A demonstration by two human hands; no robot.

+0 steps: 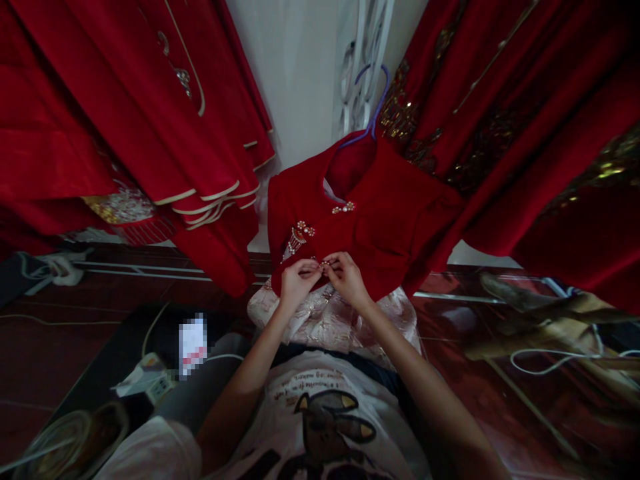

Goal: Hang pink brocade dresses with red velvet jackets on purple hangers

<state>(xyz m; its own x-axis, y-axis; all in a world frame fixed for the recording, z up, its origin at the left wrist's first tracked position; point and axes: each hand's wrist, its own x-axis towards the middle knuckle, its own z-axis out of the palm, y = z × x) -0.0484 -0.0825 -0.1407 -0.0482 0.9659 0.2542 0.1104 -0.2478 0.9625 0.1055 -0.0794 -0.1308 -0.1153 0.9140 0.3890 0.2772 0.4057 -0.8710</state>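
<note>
A red velvet jacket (385, 220) hangs in front of me on a purple hanger (373, 110). Pearl clasps run down its slanted front: one (343, 209) near the collar and one with a tassel (298, 237) lower left. My left hand (296, 281) and my right hand (346, 277) meet at the jacket's lower edge. Both pinch a small pearl clasp (323, 265) between fingertips, the fingers closed on it.
Red embroidered garments hang at the left (125, 113) and right (525, 133). A pale pink patterned cloth (335, 323) lies under the jacket. A white power strip (150, 380) and cables lie on the dark floor at lower left. A white cable (550, 367) runs at right.
</note>
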